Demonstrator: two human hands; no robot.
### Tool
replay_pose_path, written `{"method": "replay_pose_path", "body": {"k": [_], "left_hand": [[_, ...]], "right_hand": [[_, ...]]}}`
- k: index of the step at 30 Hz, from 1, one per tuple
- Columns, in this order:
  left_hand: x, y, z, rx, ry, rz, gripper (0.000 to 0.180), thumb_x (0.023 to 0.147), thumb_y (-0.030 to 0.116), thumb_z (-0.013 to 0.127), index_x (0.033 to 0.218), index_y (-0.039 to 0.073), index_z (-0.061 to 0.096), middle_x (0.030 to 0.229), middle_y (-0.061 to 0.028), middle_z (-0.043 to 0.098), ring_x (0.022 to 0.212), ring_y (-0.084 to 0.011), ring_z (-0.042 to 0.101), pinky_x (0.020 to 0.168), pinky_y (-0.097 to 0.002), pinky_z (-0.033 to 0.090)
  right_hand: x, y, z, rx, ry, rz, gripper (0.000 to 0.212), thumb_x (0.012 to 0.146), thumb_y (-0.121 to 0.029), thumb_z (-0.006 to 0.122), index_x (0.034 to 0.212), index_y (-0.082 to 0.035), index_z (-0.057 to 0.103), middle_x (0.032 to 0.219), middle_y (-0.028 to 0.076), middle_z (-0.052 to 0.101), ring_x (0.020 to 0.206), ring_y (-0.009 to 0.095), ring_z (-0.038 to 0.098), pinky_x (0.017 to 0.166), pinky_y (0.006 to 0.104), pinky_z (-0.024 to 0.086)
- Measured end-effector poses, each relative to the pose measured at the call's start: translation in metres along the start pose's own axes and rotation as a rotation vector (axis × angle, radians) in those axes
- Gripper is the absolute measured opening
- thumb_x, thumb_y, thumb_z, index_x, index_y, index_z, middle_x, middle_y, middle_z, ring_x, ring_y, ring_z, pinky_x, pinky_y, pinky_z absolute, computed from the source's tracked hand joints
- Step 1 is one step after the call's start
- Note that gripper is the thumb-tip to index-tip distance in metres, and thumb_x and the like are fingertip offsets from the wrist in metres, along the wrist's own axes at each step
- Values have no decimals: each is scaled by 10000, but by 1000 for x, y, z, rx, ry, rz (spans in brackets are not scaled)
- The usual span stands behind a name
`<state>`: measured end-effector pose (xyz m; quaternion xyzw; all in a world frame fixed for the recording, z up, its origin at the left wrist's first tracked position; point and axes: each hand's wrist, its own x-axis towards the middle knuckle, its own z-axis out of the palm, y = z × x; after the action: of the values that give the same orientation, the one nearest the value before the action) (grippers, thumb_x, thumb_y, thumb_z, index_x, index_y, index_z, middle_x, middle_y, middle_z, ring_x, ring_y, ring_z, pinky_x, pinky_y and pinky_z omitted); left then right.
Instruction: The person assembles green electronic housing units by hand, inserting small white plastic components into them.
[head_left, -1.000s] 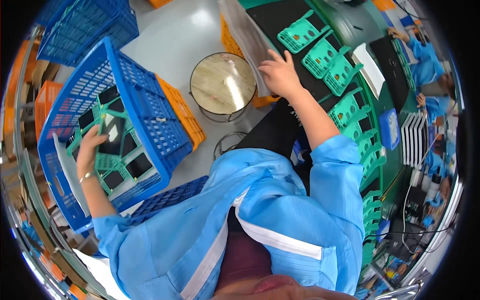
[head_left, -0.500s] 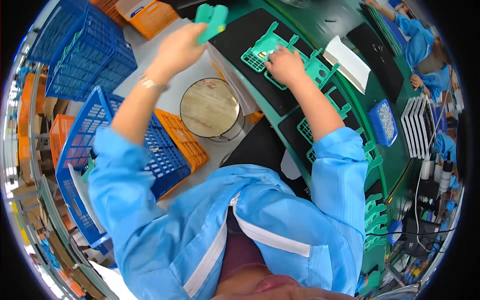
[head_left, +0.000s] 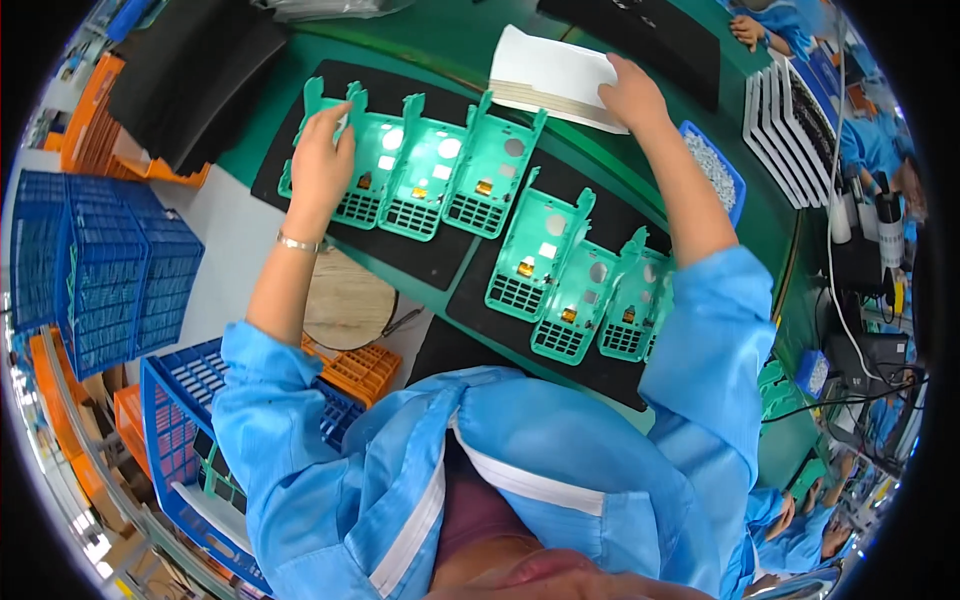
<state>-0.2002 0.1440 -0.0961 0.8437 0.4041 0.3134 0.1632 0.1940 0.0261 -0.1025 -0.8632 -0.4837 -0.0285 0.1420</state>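
My left hand [head_left: 322, 165] is closed on the leftmost green plastic housing [head_left: 312, 100], which lies on a black mat [head_left: 430, 262]. Beside it, more green plastic housings [head_left: 425, 180] form a row, each with a grid of square openings at its near end. A second group of green housings [head_left: 570, 280] rests on another black mat [head_left: 478, 300] to the right. My right hand [head_left: 637, 97] grips the right end of a stack of white sheets [head_left: 550, 70] with its thumb and fingers. The left hand covers much of its housing.
A blue bin of small pale parts [head_left: 712, 170] stands right of my right forearm. Farther right are white trays [head_left: 790, 130] in a row. Blue crates [head_left: 130, 270] and a round stool [head_left: 345, 300] stand left of the green bench. Co-workers sit at the far right.
My left hand has brought its green housing from over the floor onto the mat, at the row's left end. My right hand has gone from the housings to the white sheets. The view has turned.
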Motion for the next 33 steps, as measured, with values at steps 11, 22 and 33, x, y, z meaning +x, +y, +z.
{"method": "replay_pose_path", "body": {"k": [11, 22, 33], "left_hand": [[-25, 105, 17, -445, -153, 59, 305, 840, -30, 565, 1128, 57, 609, 1108, -123, 601, 1022, -248, 593, 892, -338, 468], [-37, 251, -14, -113, 107, 860, 470, 814, 91, 669, 1263, 84, 532, 1287, -119, 521, 1181, -269, 498, 979, -387, 360], [-101, 241, 81, -354, -790, 654, 211, 884, 246, 577, 897, 46, 646, 828, -124, 641, 766, -320, 604, 675, -379, 494]], "right_hand": [[43, 42, -7, 0, -138, -196, 435, 761, -266, 629, 1142, -56, 601, 1072, 170, 641, 1006, 331, 606, 897, 366, 468], [-175, -1, -194, 787, -73, -11, 165, 846, -137, 596, 923, 2, 638, 777, 35, 633, 690, 111, 578, 625, 263, 465], [-343, 66, -119, 425, 26, 373, 355, 891, -311, 567, 1116, -41, 612, 907, 142, 668, 809, 283, 647, 714, 356, 511]]}}
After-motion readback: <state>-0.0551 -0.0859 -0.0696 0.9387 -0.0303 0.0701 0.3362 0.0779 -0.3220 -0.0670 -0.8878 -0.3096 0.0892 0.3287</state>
